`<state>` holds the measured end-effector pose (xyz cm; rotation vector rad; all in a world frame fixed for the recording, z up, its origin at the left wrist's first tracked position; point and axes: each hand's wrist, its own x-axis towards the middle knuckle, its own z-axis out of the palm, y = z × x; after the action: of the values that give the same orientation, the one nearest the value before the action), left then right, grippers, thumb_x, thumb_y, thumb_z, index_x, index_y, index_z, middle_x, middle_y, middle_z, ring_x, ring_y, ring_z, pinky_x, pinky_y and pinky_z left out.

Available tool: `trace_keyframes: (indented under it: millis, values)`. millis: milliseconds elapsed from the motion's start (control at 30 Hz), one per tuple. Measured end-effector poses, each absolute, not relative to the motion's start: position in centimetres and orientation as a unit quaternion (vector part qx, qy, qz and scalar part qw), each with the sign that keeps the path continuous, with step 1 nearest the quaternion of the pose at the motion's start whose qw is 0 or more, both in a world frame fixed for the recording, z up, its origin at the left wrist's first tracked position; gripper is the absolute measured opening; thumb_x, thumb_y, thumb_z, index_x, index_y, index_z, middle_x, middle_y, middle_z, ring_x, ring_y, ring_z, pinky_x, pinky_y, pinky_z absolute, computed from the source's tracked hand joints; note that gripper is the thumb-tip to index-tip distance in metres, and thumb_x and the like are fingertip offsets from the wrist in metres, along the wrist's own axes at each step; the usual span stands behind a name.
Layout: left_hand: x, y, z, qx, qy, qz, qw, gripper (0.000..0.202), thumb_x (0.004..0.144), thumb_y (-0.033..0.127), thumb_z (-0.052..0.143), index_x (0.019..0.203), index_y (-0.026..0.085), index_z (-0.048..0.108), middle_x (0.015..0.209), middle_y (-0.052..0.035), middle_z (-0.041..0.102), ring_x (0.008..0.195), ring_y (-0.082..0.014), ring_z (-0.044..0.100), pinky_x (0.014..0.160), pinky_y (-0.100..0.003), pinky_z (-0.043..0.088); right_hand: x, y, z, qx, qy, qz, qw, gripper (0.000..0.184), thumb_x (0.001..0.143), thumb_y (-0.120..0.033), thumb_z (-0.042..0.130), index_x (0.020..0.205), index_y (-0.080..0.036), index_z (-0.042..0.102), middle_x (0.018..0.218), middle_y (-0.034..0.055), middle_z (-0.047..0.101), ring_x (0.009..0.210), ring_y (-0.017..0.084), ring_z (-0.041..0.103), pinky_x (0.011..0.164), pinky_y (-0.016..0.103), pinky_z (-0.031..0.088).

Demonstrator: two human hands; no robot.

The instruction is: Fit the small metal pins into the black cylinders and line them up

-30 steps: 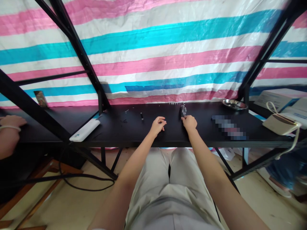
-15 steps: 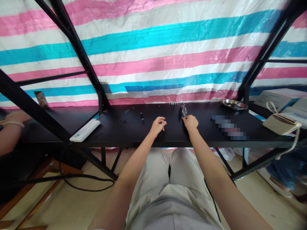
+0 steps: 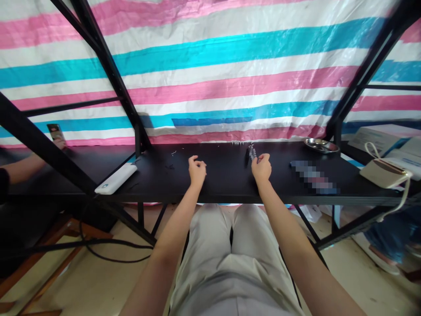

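Note:
My left hand hovers over the black table with its fingers curled in a loose pinch; a small black piece that lay there is hidden under it. My right hand rests further right, fingers curled together, fingertips right beside a small clear-and-dark strip of parts. Whether either hand holds anything I cannot make out. A row of tiny metal pins lies at the table's back edge, just beyond the strip.
A white power bank lies left, a metal dish at back right, and a blurred patch right of my hand. A white corded device and boxes sit far right. Another person's arm reaches toward a phone.
My left hand has moved left and slightly further out, over the small black piece. My right hand has lifted a little. The other person's hand has reached back to the phone.

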<state>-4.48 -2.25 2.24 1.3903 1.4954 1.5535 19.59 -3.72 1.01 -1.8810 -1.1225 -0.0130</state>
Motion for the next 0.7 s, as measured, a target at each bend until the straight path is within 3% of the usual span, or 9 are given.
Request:
trace_keyframes:
  millis: [100, 167, 300, 433, 533, 700]
  values:
    - [-7.0, -0.7, 3.4, 0.401, 0.587, 0.574, 0.406, 0.056, 0.073, 0.014, 0.051, 0.125, 0.017, 0.029, 0.071, 0.0014, 0.062, 0.035, -0.0055, 0.044, 0.037, -0.018, 0.03, 19.0, -4.0, 1.3, -0.732, -0.489, -0.014, 0.475, 0.017, 0.083, -0.027, 0.038, 0.097, -0.02, 0.042, 0.076, 0.0027, 0.061, 0.072, 0.018, 0.059, 0.066, 0.027, 0.038]
    - [-8.2, 0.2, 3.9, 0.386, 0.566, 0.546, 0.482, 0.065, 0.073, 0.014, 0.053, 0.13, 0.015, 0.022, 0.072, -0.0012, 0.064, 0.037, -0.0067, 0.047, 0.038, -0.019, 0.032, 18.6, -4.2, 1.5, -0.725, -0.504, -0.016, 0.469, 0.018, 0.084, -0.028, 0.036, 0.098, -0.02, 0.043, 0.079, 0.0038, 0.062, 0.074, 0.018, 0.06, 0.066, 0.026, 0.038]
    - [-9.2, 1.1, 4.4, 0.426, 0.535, 0.503, 0.528, 0.074, 0.069, 0.015, 0.062, 0.131, 0.018, 0.023, 0.08, -0.0049, 0.068, 0.045, -0.0097, 0.056, 0.04, -0.019, 0.035, 18.3, -4.4, 1.7, -0.732, -0.513, -0.017, 0.447, 0.02, 0.085, -0.028, 0.035, 0.101, -0.019, 0.043, 0.085, 0.0065, 0.063, 0.078, 0.019, 0.061, 0.067, 0.026, 0.039]
    - [-8.8, 1.7, 4.2, 0.452, 0.573, 0.475, 0.493, 0.044, 0.067, 0.015, 0.067, 0.106, 0.016, 0.046, 0.076, -0.0039, 0.066, 0.045, -0.0096, 0.058, 0.038, -0.017, 0.034, 18.3, -4.4, 1.7, -0.732, -0.519, -0.018, 0.441, 0.021, 0.085, -0.028, 0.035, 0.101, -0.019, 0.044, 0.084, 0.0061, 0.064, 0.077, 0.019, 0.061, 0.067, 0.026, 0.039]
    - [-8.3, 1.9, 3.9, 0.461, 0.593, 0.495, 0.437, 0.02, 0.074, 0.023, 0.063, 0.085, 0.016, 0.047, 0.066, -0.0008, 0.061, 0.039, -0.0069, 0.053, 0.035, -0.015, 0.028, 18.3, -4.4, 1.6, -0.728, -0.523, -0.022, 0.444, 0.02, 0.085, -0.029, 0.035, 0.1, -0.019, 0.044, 0.083, 0.0051, 0.063, 0.076, 0.018, 0.06, 0.067, 0.026, 0.038]
    - [-6.7, 1.3, 3.4, 0.503, 0.549, 0.513, 0.427, 0.023, 0.079, 0.036, 0.056, 0.072, 0.016, 0.045, 0.062, 0.0017, 0.054, 0.035, -0.0046, 0.047, 0.033, -0.016, 0.025, 17.9, -4.4, 1.4, -0.714, -0.555, -0.028, 0.426, 0.023, 0.086, -0.03, 0.035, 0.102, -0.018, 0.045, 0.083, 0.0049, 0.063, 0.075, 0.019, 0.06, 0.066, 0.026, 0.038]
